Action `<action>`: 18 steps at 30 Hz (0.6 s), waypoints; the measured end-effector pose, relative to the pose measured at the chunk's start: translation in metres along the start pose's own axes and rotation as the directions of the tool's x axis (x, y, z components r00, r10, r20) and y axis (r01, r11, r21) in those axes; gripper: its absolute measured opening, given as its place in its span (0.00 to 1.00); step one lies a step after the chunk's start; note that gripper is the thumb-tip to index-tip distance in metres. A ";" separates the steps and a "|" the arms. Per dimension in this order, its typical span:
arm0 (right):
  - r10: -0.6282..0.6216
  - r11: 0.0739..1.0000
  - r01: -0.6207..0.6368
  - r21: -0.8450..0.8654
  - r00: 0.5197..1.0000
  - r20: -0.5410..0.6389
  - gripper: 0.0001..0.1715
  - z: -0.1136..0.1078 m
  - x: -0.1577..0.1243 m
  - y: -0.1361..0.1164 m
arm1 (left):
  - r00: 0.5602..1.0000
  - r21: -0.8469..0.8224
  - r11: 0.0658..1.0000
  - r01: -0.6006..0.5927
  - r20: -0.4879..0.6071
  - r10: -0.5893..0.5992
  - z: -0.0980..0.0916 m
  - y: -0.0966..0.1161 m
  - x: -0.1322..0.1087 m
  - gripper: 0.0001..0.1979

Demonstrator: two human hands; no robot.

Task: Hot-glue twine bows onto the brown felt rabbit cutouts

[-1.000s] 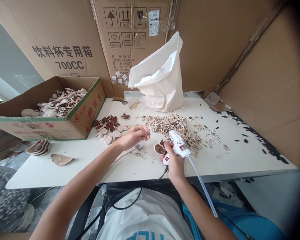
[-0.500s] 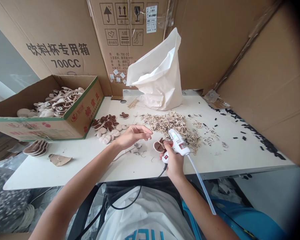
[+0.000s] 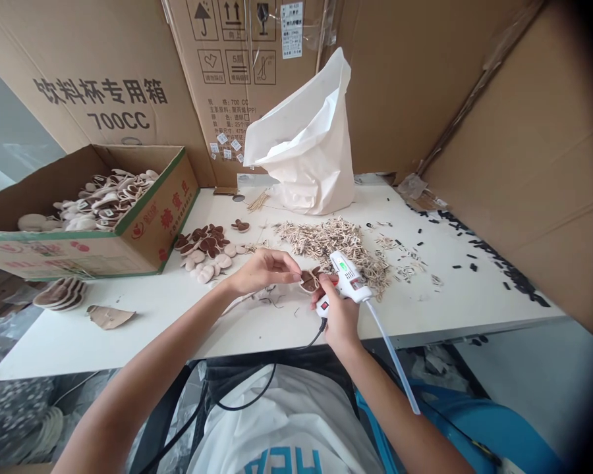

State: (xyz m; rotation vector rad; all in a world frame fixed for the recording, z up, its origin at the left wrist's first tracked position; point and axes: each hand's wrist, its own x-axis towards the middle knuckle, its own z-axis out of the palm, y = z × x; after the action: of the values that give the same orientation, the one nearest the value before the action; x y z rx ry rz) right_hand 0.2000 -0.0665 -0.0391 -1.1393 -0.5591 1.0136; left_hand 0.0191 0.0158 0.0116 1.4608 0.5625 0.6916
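Observation:
My right hand is closed round a white glue gun with a clear glue stick trailing from its back, and its fingers also pinch a small brown and beige piece. My left hand reaches across with fingers pinched together at that piece's left edge; what it pinches is too small to name. Both hands hover just above the white table, in front of a pile of small pale wooden clips.
An open carton of brown and beige pieces stands at the left, with loose pieces beside it. A white bag stands at the back. Black bits litter the right side. Cardboard walls enclose the table. A black cord hangs below.
My left hand has moved right until its pinched fingers meet the brown piece held by my right hand. The view has shifted slightly.

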 end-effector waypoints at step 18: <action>0.017 1.000 -0.017 -0.001 1.000 -0.013 0.22 -0.001 0.003 0.005 | 0.990 0.280 0.956 -0.088 -0.079 0.114 0.006 -0.008 0.003 0.10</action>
State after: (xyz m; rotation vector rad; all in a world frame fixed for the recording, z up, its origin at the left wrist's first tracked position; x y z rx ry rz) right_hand 0.2007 -0.0642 -0.0445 -1.1529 -0.5409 1.0200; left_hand 0.0257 0.0140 0.0038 1.7333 0.6813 0.7894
